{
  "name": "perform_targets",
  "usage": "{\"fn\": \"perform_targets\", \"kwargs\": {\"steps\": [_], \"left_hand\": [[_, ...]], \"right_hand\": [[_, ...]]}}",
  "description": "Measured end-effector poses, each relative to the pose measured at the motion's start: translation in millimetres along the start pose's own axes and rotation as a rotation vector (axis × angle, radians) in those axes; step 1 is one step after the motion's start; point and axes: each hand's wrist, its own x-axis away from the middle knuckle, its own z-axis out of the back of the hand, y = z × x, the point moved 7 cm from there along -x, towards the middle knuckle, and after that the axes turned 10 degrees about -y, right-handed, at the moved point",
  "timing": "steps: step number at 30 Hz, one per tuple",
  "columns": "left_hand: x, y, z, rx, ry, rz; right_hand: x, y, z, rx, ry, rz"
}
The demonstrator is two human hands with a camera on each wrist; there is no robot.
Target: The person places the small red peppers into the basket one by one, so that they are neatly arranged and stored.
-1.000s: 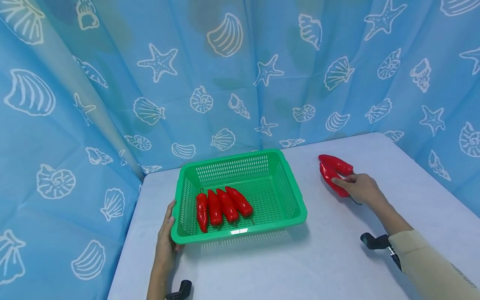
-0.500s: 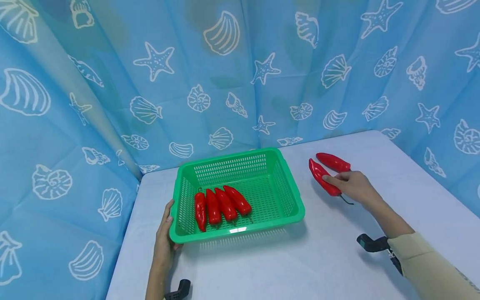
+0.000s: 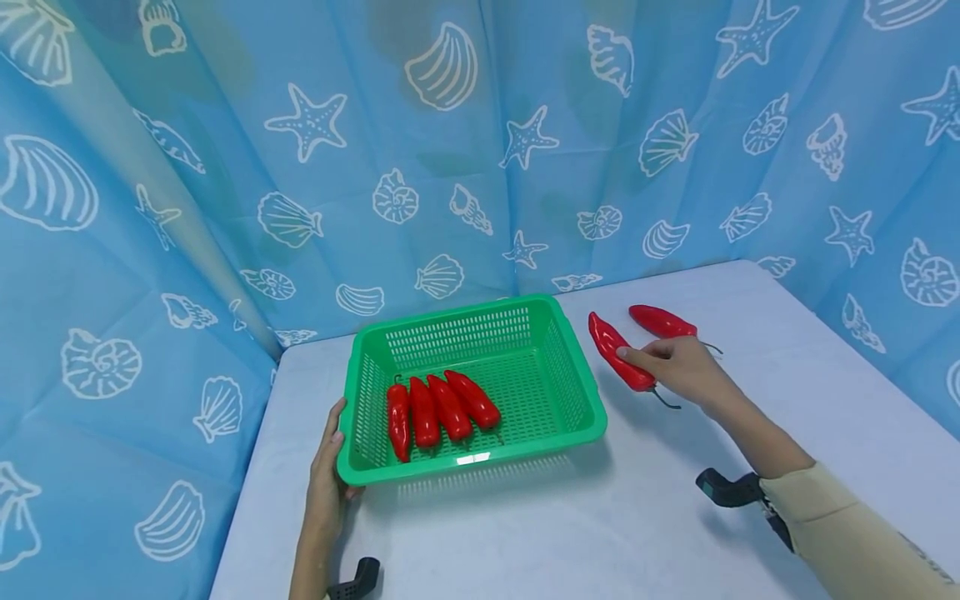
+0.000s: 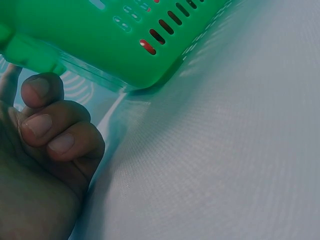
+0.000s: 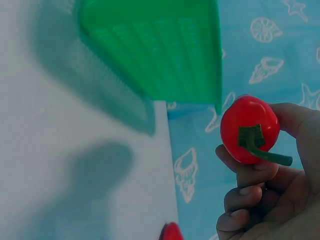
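In the head view, a green plastic basket [image 3: 480, 467] stands on the table with several red peppers [image 3: 425, 414] lying side by side in its left half. My left hand [image 3: 326, 483] holds the basket's left side at the rim; in the left wrist view its lower fingers [image 4: 62, 120] are curled just below the rim. My right hand [image 3: 681, 369] pinches another red pepper [image 3: 618, 354] between thumb and fingers, right of the basket and above the table. The right wrist view shows that pepper's green stem [image 5: 260, 147] end-on. Behind the hand lies one more red pepper [image 3: 662, 320].
A white cloth covers the table [image 3: 525, 542]. Blue curtains [image 3: 450, 167] with white shells and starfish hang close behind the basket and along both sides. A black wrist camera [image 3: 727, 489] juts out from the right forearm.
My right hand has lifted the pepper away from the one beside it and carried it left toward the basket. The left hand and the basket stay in place.
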Motion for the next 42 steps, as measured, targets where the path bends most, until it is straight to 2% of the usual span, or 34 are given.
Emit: {"fn": "perform_targets", "kwargs": {"steps": [7, 23, 36, 42], "left_hand": [[-0.5, 4.5, -1.4, 0.009, -0.021, -0.029], [-0.9, -1.5, 0.5, 0.018, -0.001, 0.016], [-1.1, -1.9, 1.3, 0.021, 0.001, 0.029], [-1.7, -3.9, 0.2, 0.037, -0.009, 0.035]], "right_hand": [[-1.3, -23, -7, -0.004, -0.02, 0.04], [-8.2, -66, -37, -0.09, -0.081, 0.099], [-14.9, -97, -64, -0.083, -0.099, 0.131], [-17.0, -105, -70, -0.07, -0.098, 0.162]]}}
